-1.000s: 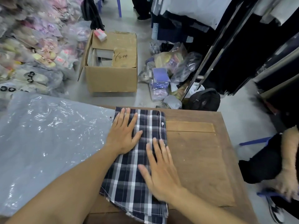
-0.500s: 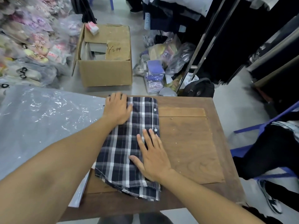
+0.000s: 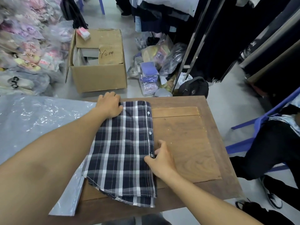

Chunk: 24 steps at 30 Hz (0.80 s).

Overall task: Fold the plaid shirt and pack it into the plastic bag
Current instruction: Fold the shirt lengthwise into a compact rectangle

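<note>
The navy-and-white plaid shirt (image 3: 123, 146) lies folded into a long strip on the wooden table (image 3: 186, 143), its button placket along the right edge. My left hand (image 3: 109, 104) grips the shirt's far left corner at the table's back edge. My right hand (image 3: 159, 158) pinches the shirt's right edge near a button, thumb on top and fingers curled at the side. A clear plastic bag (image 3: 40, 120) lies flat at the left, reaching under the shirt's left edge.
A cardboard box (image 3: 97, 75) stands on the floor behind the table, with bagged goods (image 3: 24, 54) piled at the left and more packets (image 3: 154, 67) beside a clothes rack (image 3: 191, 46). A person (image 3: 276, 151) sits on a blue chair at the right.
My left hand slid up to the shirt's far corner and closed on it. My right hand moved off the cloth's middle to its right edge and pinched it.
</note>
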Each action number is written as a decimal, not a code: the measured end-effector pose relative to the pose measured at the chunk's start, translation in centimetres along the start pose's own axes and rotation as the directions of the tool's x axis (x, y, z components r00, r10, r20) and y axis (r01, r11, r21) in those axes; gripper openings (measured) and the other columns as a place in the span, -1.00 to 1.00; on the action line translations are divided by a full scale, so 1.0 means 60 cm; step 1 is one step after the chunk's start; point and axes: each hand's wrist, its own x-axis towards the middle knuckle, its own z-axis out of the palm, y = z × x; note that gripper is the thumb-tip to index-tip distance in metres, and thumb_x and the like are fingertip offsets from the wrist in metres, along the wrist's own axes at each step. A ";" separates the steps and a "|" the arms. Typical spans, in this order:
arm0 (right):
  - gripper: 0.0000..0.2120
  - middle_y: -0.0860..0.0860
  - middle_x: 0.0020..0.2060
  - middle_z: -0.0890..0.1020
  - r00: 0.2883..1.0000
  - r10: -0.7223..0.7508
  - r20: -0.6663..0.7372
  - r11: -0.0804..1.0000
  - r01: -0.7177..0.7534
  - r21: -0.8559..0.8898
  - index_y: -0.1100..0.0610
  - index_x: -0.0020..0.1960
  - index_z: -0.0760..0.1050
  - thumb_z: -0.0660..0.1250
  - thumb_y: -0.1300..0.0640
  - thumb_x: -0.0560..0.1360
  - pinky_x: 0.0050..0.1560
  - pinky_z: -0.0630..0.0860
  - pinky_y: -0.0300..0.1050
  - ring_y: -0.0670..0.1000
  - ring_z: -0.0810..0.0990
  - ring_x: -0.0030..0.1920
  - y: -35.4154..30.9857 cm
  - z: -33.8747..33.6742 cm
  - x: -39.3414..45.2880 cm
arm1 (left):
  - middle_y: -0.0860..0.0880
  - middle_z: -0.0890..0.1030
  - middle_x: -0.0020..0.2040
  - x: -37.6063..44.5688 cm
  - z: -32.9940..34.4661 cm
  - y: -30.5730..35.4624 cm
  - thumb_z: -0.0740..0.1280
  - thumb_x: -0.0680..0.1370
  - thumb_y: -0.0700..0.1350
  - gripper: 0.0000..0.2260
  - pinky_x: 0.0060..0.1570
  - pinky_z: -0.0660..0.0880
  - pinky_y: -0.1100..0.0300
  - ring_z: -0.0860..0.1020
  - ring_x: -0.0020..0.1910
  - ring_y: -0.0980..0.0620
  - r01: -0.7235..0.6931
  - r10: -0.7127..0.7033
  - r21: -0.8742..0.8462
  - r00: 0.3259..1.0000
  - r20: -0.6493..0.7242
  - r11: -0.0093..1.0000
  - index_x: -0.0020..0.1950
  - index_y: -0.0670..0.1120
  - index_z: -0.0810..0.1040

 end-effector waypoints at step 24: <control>-0.65 0.12 0.16 0.65 0.953 -0.278 0.123 0.348 0.219 -0.911 0.05 0.33 0.49 0.25 0.23 0.56 0.11 0.57 0.13 0.19 0.60 0.16 -0.053 -0.226 0.217 | -0.10 0.63 -0.17 -0.211 0.042 0.136 0.45 0.54 -0.09 -0.79 -0.39 0.61 0.21 0.63 -0.26 0.01 0.553 -0.123 -0.691 0.814 0.568 0.466 -0.15 -0.15 0.47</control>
